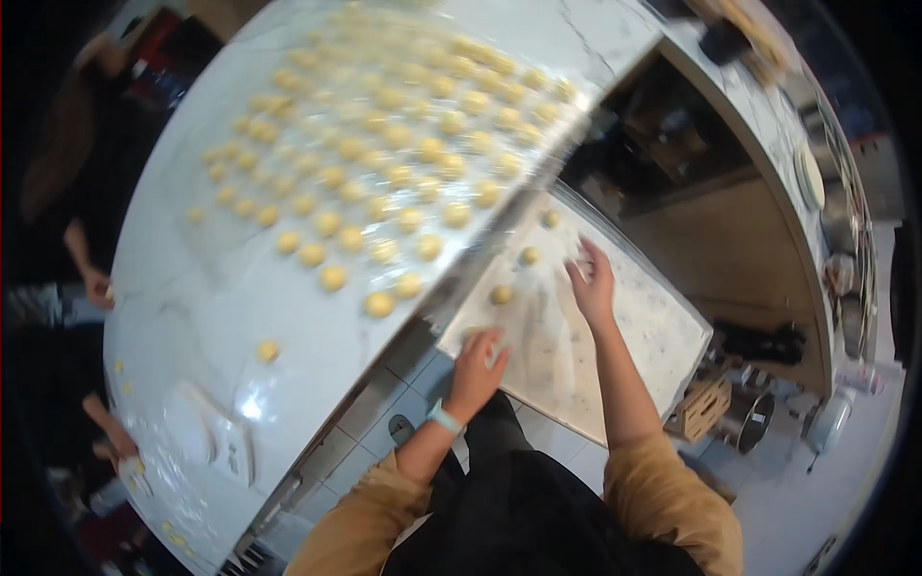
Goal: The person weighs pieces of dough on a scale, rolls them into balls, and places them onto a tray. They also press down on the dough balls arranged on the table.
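Observation:
My left hand point(474, 372), with a pale band at the wrist, is over the near left edge of a floured tray point(624, 365). Its thumb stands apart from the fingers, and a yellowish patch beside the fingertips looks like a dough ball, partly hidden. My right hand point(595, 285) hovers over the tray's middle, fingers apart, with nothing seen in it. In a slanting row on the tray lie a near dough ball point(500, 294), a middle dough ball point(529, 255) and a far dough ball point(551, 219).
Many yellow dough balls point(384, 182) cover the marble table point(317, 384) at left, partly under shiny plastic film. A white scale-like device point(230, 446) sits near the front. Other people's hands point(98, 286) are at the left edge. A wooden knife block point(701, 408) and metal pot point(754, 422) stand at right.

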The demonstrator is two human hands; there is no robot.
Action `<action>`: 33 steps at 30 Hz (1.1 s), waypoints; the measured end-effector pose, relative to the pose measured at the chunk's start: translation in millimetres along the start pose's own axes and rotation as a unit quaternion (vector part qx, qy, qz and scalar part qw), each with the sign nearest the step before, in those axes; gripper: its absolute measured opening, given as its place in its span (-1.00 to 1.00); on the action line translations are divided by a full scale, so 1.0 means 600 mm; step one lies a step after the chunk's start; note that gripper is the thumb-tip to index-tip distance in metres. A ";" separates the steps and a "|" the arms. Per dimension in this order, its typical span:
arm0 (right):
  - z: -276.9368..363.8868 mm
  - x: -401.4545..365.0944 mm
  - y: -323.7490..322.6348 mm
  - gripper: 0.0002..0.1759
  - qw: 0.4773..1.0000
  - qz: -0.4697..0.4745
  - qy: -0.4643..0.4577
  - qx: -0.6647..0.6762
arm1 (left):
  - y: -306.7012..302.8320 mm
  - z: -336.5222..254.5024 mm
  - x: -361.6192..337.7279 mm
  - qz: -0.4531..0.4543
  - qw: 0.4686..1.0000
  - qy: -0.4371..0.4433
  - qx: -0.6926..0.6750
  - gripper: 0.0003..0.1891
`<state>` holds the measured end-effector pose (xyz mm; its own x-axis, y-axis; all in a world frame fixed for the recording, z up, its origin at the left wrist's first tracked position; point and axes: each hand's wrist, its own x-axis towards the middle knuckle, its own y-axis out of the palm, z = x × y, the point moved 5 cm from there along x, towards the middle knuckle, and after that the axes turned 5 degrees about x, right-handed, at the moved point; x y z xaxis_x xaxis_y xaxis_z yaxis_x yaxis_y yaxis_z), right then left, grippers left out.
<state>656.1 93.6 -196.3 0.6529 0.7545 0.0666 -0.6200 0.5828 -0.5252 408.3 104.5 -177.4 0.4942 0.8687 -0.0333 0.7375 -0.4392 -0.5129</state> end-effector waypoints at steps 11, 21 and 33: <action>0.490 -0.366 0.136 -0.89 0.930 0.263 -0.225 0.123 | -0.626 -0.134 -0.426 -0.381 0.861 0.108 0.320 -0.75; 1.005 -0.860 0.515 -0.78 0.582 0.647 -0.442 0.217 | -1.101 0.327 -1.043 -0.753 0.530 -0.260 0.291 -0.65; 1.148 -1.397 1.101 -0.61 0.482 0.604 -0.629 0.090 | -1.262 0.480 -1.131 -0.616 0.664 -0.303 0.297 -0.59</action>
<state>-600.4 53.9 -14.6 -0.9405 0.0966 0.3259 -0.3194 -0.5787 -0.7504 -618.2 -86.6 -13.2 -0.7245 0.4964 0.4782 0.0101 0.7013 -0.7128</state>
